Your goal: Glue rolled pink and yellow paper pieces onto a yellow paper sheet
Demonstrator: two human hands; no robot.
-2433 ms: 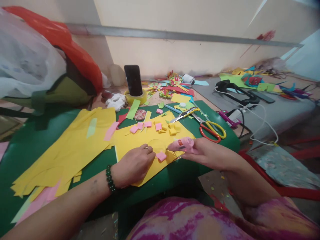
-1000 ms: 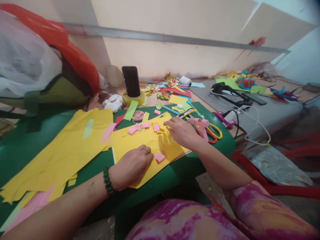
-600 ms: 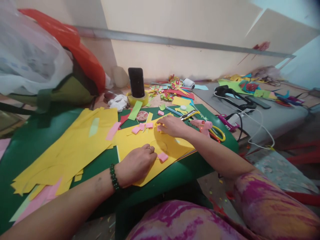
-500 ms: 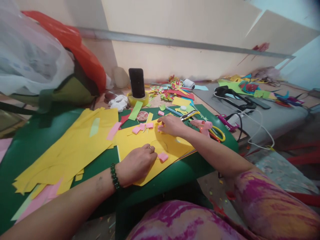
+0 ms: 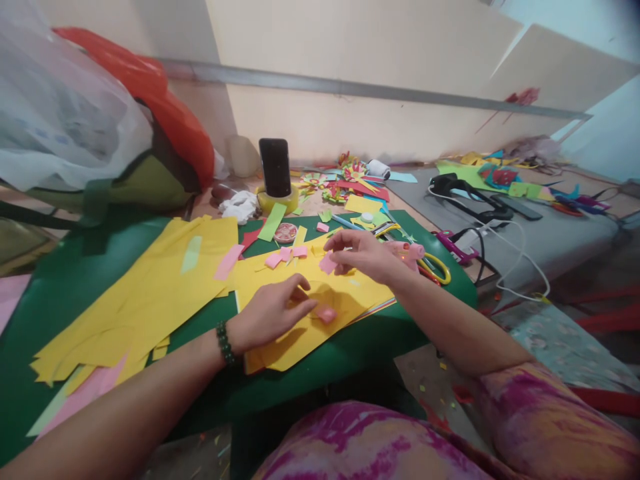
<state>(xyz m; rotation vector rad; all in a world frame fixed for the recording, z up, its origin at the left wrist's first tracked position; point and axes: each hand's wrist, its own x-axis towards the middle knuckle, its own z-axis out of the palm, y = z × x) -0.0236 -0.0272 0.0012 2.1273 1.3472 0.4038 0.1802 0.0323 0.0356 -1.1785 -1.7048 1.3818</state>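
My right hand [image 5: 357,255] is over the far part of a yellow paper sheet [image 5: 267,283], its fingers curled around the edge of a small pink paper piece [image 5: 327,264]. My left hand [image 5: 273,310] is raised a little above the same sheet, thumb and forefinger apart, with nothing in it. Just right of its fingertips, a folded pink paper piece [image 5: 327,315] lies on the yellow sheet. Several more pink pieces [image 5: 285,254] lie near the sheet's far edge.
Cut yellow sheets [image 5: 145,293] cover the left of the green table [image 5: 195,380]. A pink glue gun [image 5: 413,252] and yellow-handled scissors [image 5: 440,268] lie at the right. A phone [image 5: 275,167] stands on a tape roll [image 5: 280,201]; bags [image 5: 175,127] stand at back left.
My left hand has lifted off the yellow sheet and its fingers have opened. My right hand has moved slightly right and nearer me, and the pink piece by its fingers has shifted with it.
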